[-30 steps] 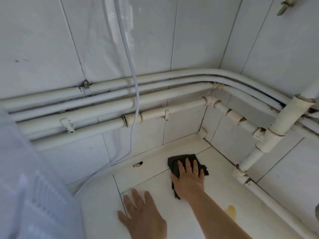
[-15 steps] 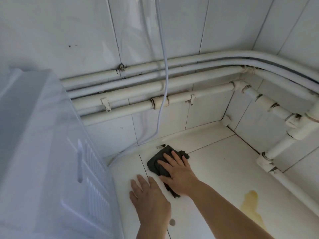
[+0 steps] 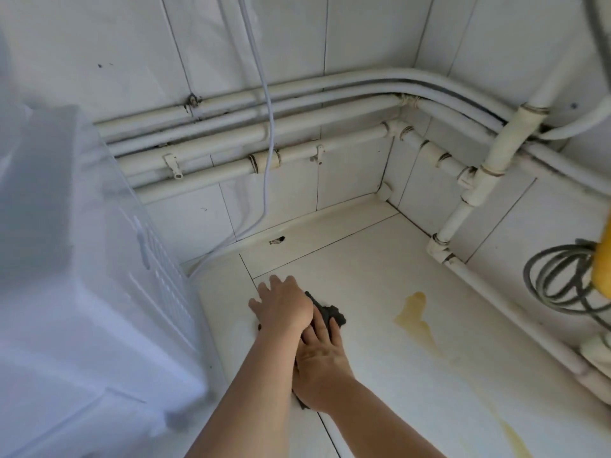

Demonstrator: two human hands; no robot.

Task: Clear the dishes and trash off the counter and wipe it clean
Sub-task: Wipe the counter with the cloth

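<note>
Mid-wipe, my flat right hand (image 3: 319, 355) presses the cloth (image 3: 330, 314) on the surface (image 3: 380, 276), left hand (image 3: 284, 309) flat too, no grip closed; next I'd scrub the yellow stain (image 3: 413, 312).

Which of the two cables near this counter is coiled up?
The dark grey cable on the right wall, beside the yellow object, is wound in loops; the thin white cable hangs as one loose line down the back wall.
</note>
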